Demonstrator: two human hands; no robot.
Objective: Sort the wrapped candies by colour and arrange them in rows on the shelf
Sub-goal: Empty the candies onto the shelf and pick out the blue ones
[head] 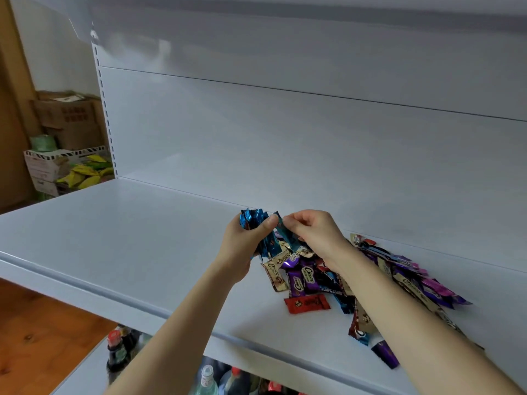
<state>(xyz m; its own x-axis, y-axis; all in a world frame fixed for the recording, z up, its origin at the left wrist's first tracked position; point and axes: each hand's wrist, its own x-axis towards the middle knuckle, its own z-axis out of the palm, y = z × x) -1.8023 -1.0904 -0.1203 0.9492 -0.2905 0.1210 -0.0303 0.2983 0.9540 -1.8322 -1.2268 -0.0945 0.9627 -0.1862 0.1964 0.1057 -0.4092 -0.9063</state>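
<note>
My left hand (242,246) grips a bunch of several blue wrapped candies (252,219), held upright above the white shelf (128,238). My right hand (313,232) pinches one more blue candy (285,232) and holds it against that bunch. Below and to the right of both hands lies a mixed pile of wrapped candies (310,277) in purple, gold, blue and red. A red candy (308,303) lies at the pile's front edge. My right forearm covers part of the pile.
The shelf's left half is bare up to its front lip (142,306). Bottles (119,352) stand on the lower shelf beneath. Cardboard boxes (68,118) and a crate of yellow packets (85,172) sit on the floor at the far left.
</note>
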